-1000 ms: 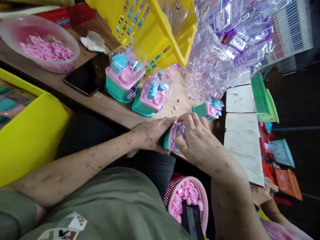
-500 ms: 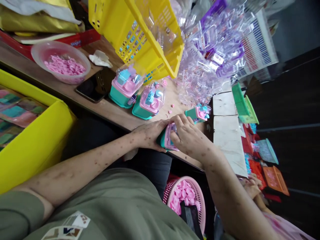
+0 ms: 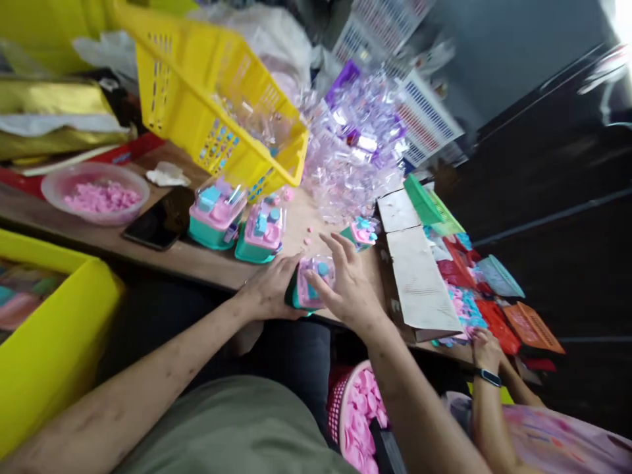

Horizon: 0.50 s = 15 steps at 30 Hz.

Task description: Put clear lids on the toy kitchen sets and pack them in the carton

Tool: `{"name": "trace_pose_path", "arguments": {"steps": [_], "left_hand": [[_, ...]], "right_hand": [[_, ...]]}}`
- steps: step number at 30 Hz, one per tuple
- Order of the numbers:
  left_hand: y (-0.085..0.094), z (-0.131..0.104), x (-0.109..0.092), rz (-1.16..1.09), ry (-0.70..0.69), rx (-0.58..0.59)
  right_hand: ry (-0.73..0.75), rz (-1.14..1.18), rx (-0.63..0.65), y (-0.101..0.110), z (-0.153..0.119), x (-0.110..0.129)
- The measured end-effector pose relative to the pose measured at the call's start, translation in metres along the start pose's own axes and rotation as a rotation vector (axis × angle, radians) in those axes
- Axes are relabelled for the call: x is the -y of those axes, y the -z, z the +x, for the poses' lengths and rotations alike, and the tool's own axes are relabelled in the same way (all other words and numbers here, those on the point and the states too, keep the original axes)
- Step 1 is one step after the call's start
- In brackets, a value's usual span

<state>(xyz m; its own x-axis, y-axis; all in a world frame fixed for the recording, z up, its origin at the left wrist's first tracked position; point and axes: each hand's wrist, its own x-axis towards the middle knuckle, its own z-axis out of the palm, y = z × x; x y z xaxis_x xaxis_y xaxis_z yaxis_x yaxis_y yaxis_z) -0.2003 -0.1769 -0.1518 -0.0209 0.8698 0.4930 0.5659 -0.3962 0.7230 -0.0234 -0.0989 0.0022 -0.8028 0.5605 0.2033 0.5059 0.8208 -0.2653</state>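
My left hand (image 3: 270,287) is wrapped around a small toy box (image 3: 307,270) at the table's front edge. The box has a teal base, a pink top with blue pieces and a clear plastic cover. Over its right side is my right hand (image 3: 353,289), fingers spread, the thumb in front of the cover; whether it touches cannot be made out. Two similar covered toy boxes, one (image 3: 217,217) and another (image 3: 261,230), stand to the left. A smaller teal and pink toy piece (image 3: 361,234) lies beyond my right fingertips.
A yellow basket (image 3: 217,99) tilts behind the boxes, beside a heap of clear plastic covers (image 3: 350,158). Left are a phone (image 3: 160,217) and a bowl of pink pieces (image 3: 141,194). A white cardboard box (image 3: 419,283) stands right, near a co-worker's hand (image 3: 486,349).
My right hand has opened and drawn back from the box's top, its fingers now spread. The left hand keeps hold of the box. The camera view has shifted and tilted.
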Motion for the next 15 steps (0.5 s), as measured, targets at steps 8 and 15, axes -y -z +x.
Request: {"name": "trace_pose_path", "arguments": {"steps": [8,15], "left_hand": [[0.01,-0.019,-0.02,0.329,-0.003,-0.24],[0.017,0.002,-0.03,0.664,0.038,-0.391]], "right_hand": [[-0.199,0.553,-0.042,-0.044,-0.017,-0.029],[-0.587,0.169,-0.491,-0.01,0.062,-0.15]]}}
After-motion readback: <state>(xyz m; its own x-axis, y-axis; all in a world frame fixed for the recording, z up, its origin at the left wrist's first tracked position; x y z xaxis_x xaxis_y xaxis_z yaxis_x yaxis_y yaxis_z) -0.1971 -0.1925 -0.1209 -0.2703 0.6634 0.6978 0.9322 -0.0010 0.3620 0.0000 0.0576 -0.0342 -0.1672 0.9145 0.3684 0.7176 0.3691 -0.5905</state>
